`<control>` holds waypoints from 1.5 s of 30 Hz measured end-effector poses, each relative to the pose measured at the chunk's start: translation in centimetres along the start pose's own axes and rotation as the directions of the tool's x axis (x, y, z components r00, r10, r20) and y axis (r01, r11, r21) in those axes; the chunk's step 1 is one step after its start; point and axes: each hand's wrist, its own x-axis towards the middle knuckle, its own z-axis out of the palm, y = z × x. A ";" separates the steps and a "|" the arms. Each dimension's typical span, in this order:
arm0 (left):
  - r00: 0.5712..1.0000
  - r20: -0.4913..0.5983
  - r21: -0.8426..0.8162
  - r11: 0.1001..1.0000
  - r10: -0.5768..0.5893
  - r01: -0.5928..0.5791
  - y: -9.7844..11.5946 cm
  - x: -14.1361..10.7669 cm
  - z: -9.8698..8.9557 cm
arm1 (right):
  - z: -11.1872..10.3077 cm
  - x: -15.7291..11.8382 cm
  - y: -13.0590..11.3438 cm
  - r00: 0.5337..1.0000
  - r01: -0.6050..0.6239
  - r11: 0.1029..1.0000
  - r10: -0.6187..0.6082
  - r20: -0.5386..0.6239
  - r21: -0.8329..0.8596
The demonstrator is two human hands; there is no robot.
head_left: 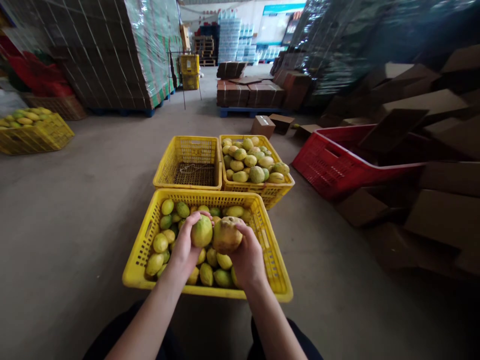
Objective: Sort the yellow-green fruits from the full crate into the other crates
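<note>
My left hand [185, 246] is closed around a yellow-green fruit [201, 232], round and smooth. In my right hand [249, 257] sits a larger fruit with brown blotches [227, 235], my thumb over its upper side. The two fruits are side by side, nearly touching, above a yellow plastic crate [276, 267]. Loose yellow and green fruits [160, 243] cover much of that crate's bottom; my hands hide some of them. The exact kind of fruit is hard to tell.
Behind stand a yellow crate [165, 162] with a bit of string inside and another yellow crate [258, 187] heaped with fruit. A red crate [318, 162] and cardboard boxes [442, 210] crowd the right. Another fruit-filled crate [41, 136] is at far left; wrapped pallets [108, 55] stand behind.
</note>
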 end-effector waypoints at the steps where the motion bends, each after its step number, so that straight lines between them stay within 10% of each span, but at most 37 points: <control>1: 1.000 -0.009 0.000 1.000 -0.005 0.005 0.0 0.0 0.0 | 0.0 0.0 0.0 1.000 -0.009 1.000 0.009 -0.005 0.015; 45: 0.973 -0.164 -0.016 0.987 -0.161 0.161 -0.4 1.7 -0.4 | -0.1 1.4 1.1 0.997 -0.061 0.998 0.062 -0.043 0.024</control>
